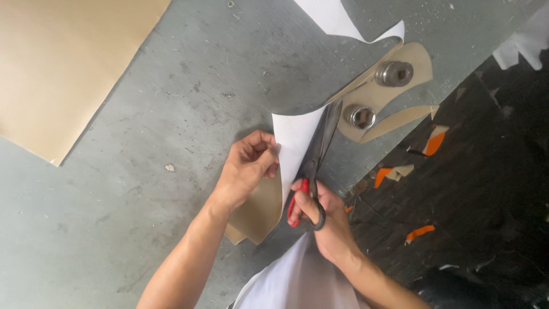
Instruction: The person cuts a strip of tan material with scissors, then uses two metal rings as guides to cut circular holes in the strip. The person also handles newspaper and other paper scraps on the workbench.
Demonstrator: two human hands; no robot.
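White shirt (297, 280) nearest the lens. Right hand (320, 214), grip closed through the handles of red-handled scissors (315, 160), blades running away toward the tabletop's (143, 171) far edge. Left hand (249, 169) pinches the white-and-tan sheet (294, 146) just left of the blades. Two steel sockets (377, 94) weigh down tan offcuts beyond; no labels.

One view only — head camera, looking steeply down from above onto the grey table (143, 189), close range, about arm's length. Table edge runs diagonally; dark floor (486, 189) shows beyond it at right — forearms enter from the bottom edge of the frame.
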